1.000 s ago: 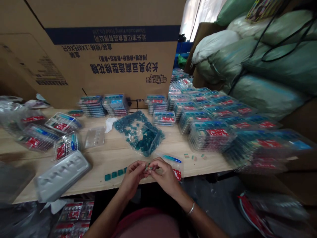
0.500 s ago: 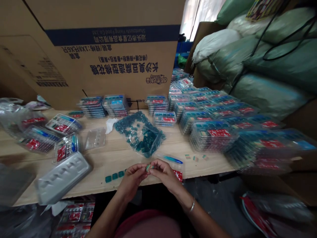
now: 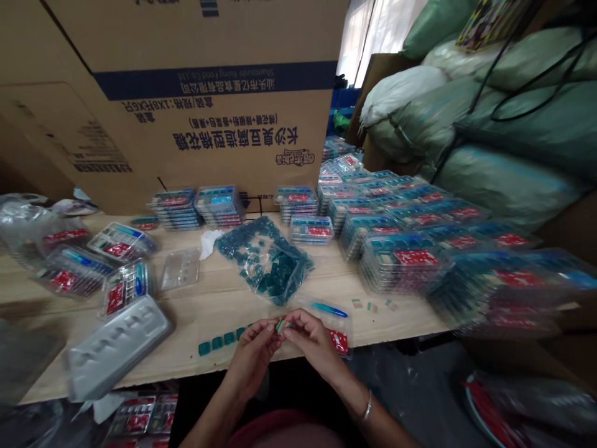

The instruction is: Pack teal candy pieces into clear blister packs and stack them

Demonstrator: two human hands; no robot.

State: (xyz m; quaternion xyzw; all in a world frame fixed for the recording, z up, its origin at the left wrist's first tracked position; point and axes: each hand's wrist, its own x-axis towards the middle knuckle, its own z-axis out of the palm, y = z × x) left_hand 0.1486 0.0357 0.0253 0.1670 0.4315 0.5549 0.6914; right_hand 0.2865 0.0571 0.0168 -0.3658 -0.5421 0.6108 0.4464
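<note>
Tabletop [image 3: 219, 308] of pale wood carries stacks of clear plastic trays [image 3: 401, 264] and a clear bag of teal cubes [image 3: 265, 261]. A row of teal cubes [image 3: 217, 342] sits just by your left grip [image 3: 254, 351]. That grip and your right grip [image 3: 314, 342] are both closed on one small teal piece [image 3: 281, 326]. Pinch it firmly so it cannot slip. Your fingers hide most of it, so its shape is hard to see.

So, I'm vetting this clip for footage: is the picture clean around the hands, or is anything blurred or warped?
Head view: the stacked plastic trays at right smear with blur; the cardboard box bows from wide-lens distortion; the left hand and right hand are fairly sharp, in soft, even light.
</note>
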